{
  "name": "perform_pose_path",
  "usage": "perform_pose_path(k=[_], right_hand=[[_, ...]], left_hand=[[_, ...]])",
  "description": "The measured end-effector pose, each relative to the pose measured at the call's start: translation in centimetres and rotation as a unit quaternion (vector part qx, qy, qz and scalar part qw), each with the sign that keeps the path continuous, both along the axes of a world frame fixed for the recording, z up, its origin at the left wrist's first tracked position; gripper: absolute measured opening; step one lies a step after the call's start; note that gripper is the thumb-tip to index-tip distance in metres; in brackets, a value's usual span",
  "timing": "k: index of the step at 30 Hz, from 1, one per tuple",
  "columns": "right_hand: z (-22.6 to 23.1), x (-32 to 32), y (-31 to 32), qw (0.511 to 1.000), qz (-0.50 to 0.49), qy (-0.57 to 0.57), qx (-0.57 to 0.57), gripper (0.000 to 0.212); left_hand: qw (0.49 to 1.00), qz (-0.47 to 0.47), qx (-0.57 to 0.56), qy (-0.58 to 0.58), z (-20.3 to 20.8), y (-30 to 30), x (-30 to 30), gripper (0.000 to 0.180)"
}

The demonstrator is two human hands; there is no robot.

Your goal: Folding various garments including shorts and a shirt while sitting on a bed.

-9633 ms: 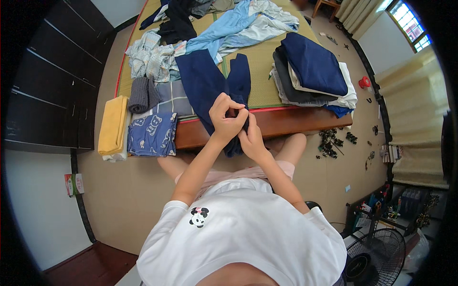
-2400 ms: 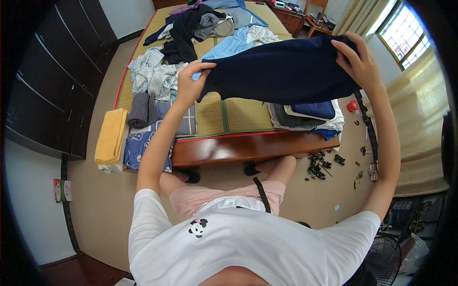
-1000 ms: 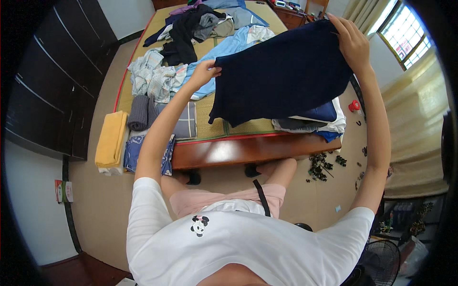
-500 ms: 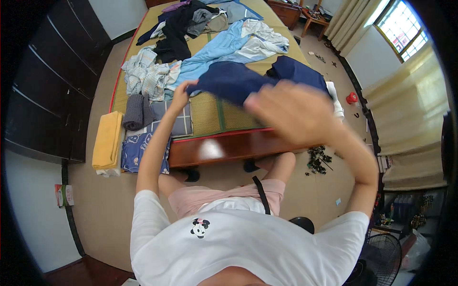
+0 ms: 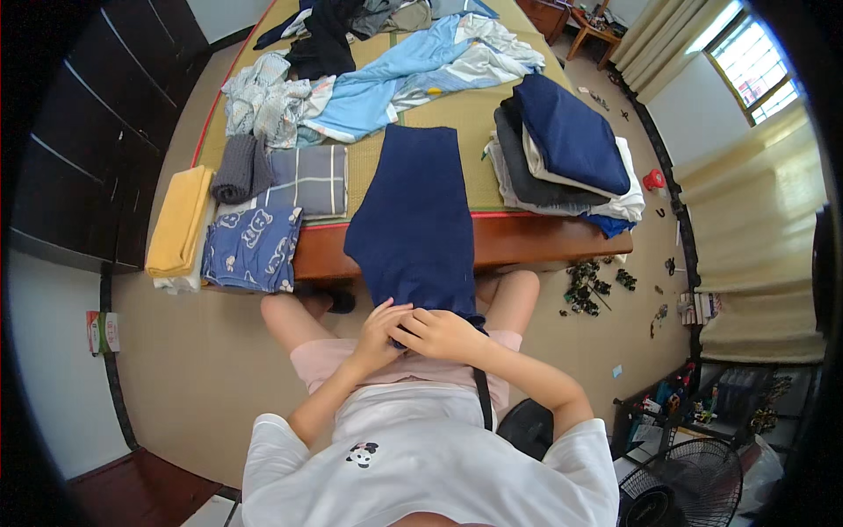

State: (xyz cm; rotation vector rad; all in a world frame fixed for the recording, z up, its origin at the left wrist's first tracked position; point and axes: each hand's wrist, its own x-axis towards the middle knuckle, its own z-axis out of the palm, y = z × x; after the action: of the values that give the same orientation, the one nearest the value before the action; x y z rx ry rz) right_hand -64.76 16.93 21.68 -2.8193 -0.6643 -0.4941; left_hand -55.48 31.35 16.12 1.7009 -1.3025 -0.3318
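A pair of navy trousers (image 5: 417, 206), doubled lengthwise, stretches from the mat over the bed's front edge to my lap. The waist end lies closest to me. My left hand (image 5: 382, 336) and my right hand (image 5: 439, 335) meet at this end, fingers bent and closed on the cloth. The fingertips overlap, so the bit of cloth between them is partly hidden. Right of the trousers stands a stack of folded clothes with a navy garment (image 5: 571, 132) on top.
On the bed's left corner lie a folded yellow towel (image 5: 182, 222), a rolled grey towel (image 5: 239, 171), a grey checked cloth (image 5: 309, 180) and a blue patterned cloth (image 5: 253, 250). Loose clothes, including a light blue one (image 5: 373, 88), spread farther back. A fan (image 5: 694, 483) stands at lower right.
The trousers were held up between my spread hands; now they lie flat over the bed edge. Both hands have come down and together near my lap.
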Motion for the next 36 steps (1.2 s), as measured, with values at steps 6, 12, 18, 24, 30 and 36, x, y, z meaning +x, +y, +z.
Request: perform_pose_path(k=[6,12,18,24,30,36], right_hand=[[-1.1,-2.7,1.4,0.997,-0.046,-0.028,0.057,0.04],[-2.4,-6.7,1.4,0.976,-0.194,0.003,0.1,0.043],[-5.4,-10.4,0.7,0.91,-0.338,0.037,0.238,0.061],[-8.0,-8.8,1.2,0.823,-0.363,-0.068,0.431,0.063],[-12.2,-8.2,0.1,0.777,-0.232,-0.08,0.58,0.075],[-6.6,-5.7,-0.9,0.84,-0.258,0.067,0.473,0.087]], left_hand=[[0.995,0.028,-0.083,-0.049,-0.6,0.1,-1.4,0.022],[0.992,0.009,-0.096,-0.085,-0.4,0.2,-1.9,0.021],[0.994,-0.002,-0.098,-0.055,-1.0,0.8,-2.8,0.019],[0.988,0.026,-0.141,0.063,-1.6,1.3,-2.5,0.016],[0.981,0.106,-0.106,0.124,0.1,1.6,-2.0,0.026],[0.973,0.004,-0.031,0.228,-0.3,2.2,-0.5,0.033]])
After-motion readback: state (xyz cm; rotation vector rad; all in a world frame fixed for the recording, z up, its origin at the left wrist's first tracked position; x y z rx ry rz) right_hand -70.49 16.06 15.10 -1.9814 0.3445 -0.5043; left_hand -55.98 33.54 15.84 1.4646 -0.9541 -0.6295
